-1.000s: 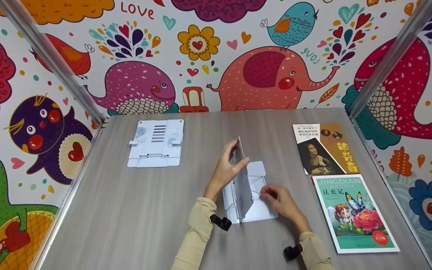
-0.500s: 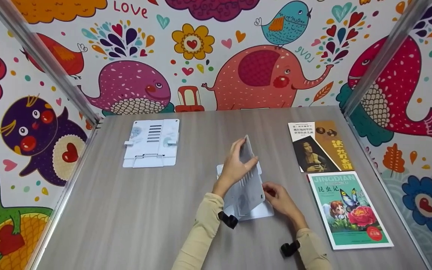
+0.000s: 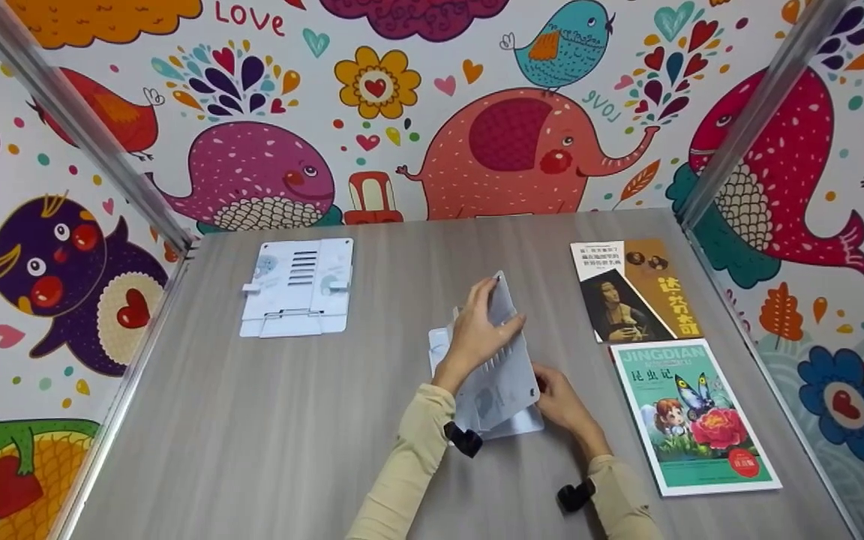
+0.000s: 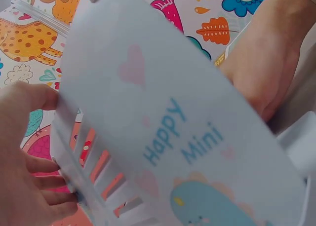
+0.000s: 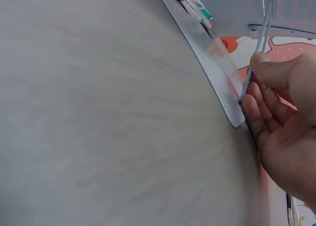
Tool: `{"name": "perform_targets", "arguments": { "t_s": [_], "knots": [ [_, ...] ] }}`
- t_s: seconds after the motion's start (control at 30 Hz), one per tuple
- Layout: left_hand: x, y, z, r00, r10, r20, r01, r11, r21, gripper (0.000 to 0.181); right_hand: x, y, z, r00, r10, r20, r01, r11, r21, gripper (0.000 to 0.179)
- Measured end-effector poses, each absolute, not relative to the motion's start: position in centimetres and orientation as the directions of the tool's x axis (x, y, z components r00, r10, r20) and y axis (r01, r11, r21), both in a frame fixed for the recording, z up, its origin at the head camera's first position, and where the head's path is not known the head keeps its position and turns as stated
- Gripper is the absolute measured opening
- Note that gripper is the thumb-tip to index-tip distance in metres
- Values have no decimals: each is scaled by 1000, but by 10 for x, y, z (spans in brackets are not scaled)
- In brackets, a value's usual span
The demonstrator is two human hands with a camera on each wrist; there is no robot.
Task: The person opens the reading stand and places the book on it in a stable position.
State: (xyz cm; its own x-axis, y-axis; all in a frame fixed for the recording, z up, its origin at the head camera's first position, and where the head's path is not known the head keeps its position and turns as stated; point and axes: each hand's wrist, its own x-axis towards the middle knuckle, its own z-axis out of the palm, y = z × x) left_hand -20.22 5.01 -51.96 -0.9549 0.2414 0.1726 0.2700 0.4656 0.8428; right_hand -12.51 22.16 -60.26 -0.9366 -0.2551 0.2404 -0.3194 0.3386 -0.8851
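Note:
A white book stand has its slotted panel (image 3: pixel 505 386) raised at a steep slant over its flat base (image 3: pixel 518 427). My left hand (image 3: pixel 479 330) grips the panel near its upper end, thumb on one face and fingers on the other. In the left wrist view, the panel (image 4: pixel 163 78) bears the words "Happy Mini", pink hearts and a blue dinosaur. Behind the panel, my right hand (image 5: pixel 291 107) pinches a thin wire leg (image 5: pixel 265 31) between thumb and fingers. The leg's upper end reaches the panel's slots; its lower end is close to the base's edge. The panel partly hides the right fingers in the head view.
Another white book stand (image 3: pixel 297 289) lies folded flat at the back left of the table (image 3: pixel 274 435). Two books lie on the right: a brown and white one (image 3: pixel 634 291) with a portrait, and a green one (image 3: pixel 698 416) nearer. Patterned walls enclose the table.
The panel has turned from nearly edge-on to showing its slotted face, its upper end shifting right with my left hand. My right fingers are now partly behind it.

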Motion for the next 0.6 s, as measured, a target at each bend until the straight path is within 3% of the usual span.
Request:
{"name": "perform_targets", "arguments": {
  "t_s": [0.27,0.6],
  "knots": [
    [-202,49,-523,-957,255,138,242,444,863,79,-123,223,-601,-958,-225,178,-249,343,-906,22],
    [-204,46,-518,-953,266,142,254,455,854,80,-127,222,-611,-952,-214,219,-286,368,-885,26]
  ]
}}
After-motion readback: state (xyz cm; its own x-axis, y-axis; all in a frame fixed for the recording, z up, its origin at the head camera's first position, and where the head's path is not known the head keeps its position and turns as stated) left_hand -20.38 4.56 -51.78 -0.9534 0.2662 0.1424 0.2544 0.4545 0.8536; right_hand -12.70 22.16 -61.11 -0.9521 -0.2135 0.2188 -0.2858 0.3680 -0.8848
